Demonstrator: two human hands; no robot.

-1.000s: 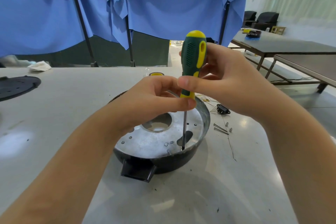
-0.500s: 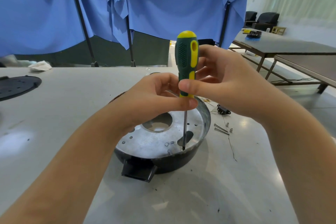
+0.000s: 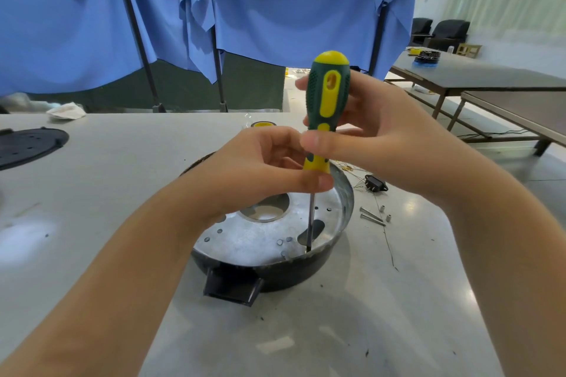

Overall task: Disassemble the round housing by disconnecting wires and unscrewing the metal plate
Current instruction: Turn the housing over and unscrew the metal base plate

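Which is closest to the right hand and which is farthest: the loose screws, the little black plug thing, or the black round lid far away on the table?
From the right hand:
1. Black plug part, just below the wrist.
2. Loose screws, a little farther toward the camera, right of the housing.
3. Black round lid, far off at the table's left edge.

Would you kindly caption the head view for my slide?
Both hands hold a screwdriver upright, its tip at the near rim of the metal plate inside the round black housing.

Green-and-yellow screwdriver, dotted grip; silver plate in black housing; pale grey tabletop; blue cloth behind; black disc at left.
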